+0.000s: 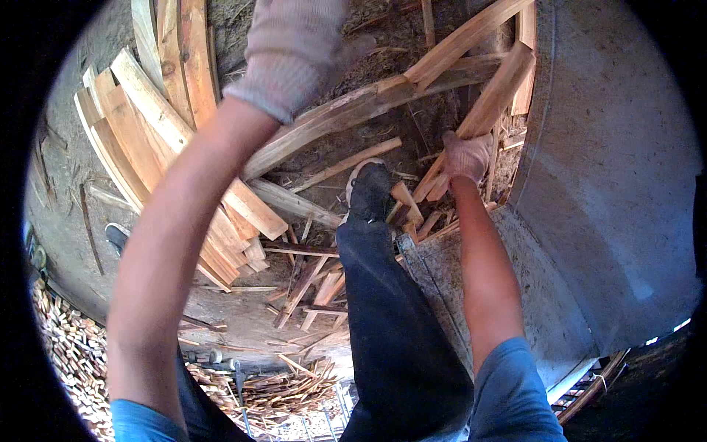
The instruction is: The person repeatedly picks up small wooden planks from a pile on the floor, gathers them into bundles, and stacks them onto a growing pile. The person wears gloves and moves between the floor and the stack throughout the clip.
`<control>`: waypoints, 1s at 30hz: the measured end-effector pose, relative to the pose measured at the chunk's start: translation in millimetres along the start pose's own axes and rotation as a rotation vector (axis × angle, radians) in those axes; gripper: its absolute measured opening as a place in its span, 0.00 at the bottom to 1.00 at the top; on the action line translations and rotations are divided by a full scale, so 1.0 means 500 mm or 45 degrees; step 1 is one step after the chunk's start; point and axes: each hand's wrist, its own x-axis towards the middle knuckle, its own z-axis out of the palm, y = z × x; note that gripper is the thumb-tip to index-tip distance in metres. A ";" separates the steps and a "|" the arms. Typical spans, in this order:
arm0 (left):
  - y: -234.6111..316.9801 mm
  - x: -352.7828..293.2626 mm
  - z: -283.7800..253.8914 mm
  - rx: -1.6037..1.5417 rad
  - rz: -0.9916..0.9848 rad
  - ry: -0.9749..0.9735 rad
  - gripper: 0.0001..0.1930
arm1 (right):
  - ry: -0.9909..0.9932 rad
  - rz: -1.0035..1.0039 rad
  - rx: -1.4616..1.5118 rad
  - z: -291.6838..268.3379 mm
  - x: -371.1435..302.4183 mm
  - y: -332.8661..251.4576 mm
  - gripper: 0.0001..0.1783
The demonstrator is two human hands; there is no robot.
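Note:
My right hand (469, 158), in a pale work glove, is closed round a wooden plank (495, 94) that slants up to the right beside a metal panel. My left hand (296, 53), in a similar glove with a grey cuff, is stretched far forward to the upper edge. Its fingers are smeared and partly cut off, so I cannot tell whether they hold anything. Below it, a long curved slab of wood (331, 127) crosses the ground. Another plank (471, 43) lies above the slab, near the right hand.
A stack of sawn boards (136, 140) spreads out at left. Scrap strips (317, 295) litter the ground by my shoe (370, 188). A large grey metal panel (611, 162) stands at right. Piled wood pieces (70, 346) fill the lower left.

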 end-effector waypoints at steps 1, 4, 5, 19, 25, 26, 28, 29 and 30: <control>0.011 0.018 -0.013 0.026 -0.026 -0.043 0.51 | -0.061 -0.093 0.058 -0.008 0.007 0.023 0.44; 0.011 0.063 -0.013 0.074 -0.009 -0.023 0.48 | -0.161 -0.252 0.089 -0.044 -0.036 0.021 0.41; 0.010 0.079 -0.013 0.083 0.016 0.009 0.46 | -0.176 -0.333 0.099 -0.047 -0.041 0.018 0.43; 0.116 -0.013 0.163 -1.123 -0.421 -0.742 0.34 | -0.760 -0.145 1.434 -0.098 0.130 -0.291 0.41; 0.083 -0.067 0.152 -1.034 -0.424 -0.565 0.27 | -0.888 -0.430 1.477 -0.098 0.036 -0.322 0.34; 0.108 -0.082 0.122 -1.151 -0.589 -0.615 0.25 | -0.797 -0.451 1.404 -0.101 0.018 -0.285 0.34; 0.139 -0.171 0.049 -1.268 -0.810 -0.586 0.24 | -0.635 -0.696 1.039 -0.111 -0.043 -0.225 0.33; 0.133 -0.236 0.044 -1.276 -0.859 -0.501 0.25 | -0.721 -0.592 1.060 -0.105 -0.095 -0.225 0.33; 0.131 -0.284 0.009 -1.336 -0.975 -0.574 0.26 | -0.784 -0.472 1.072 -0.102 -0.142 -0.216 0.33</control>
